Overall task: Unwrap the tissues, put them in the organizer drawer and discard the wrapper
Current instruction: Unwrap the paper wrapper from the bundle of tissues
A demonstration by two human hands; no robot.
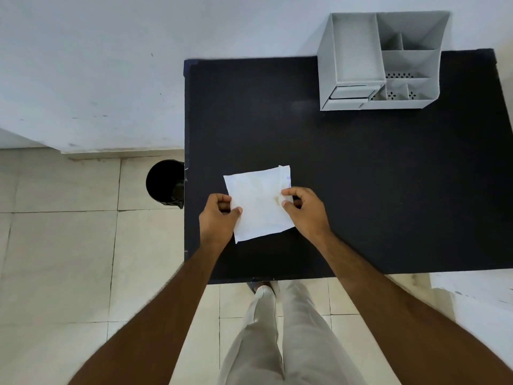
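Note:
A flat white pack of tissues (258,202) in a thin clear wrapper lies near the front left of the black table (361,176). My left hand (218,218) pinches the pack's left edge. My right hand (304,208) pinches its right side, thumb and forefinger closed on the wrapper. A grey desk organizer (380,61) stands at the table's far right, with two small drawers (351,95) at its lower front, both looking closed. A black bin (165,182) sits on the floor by the table's left edge.
A white wall runs behind the table. Beige floor tiles (61,259) lie to the left and in front. My legs in light trousers (277,337) stand at the table's front edge. A white surface (472,287) shows at the right.

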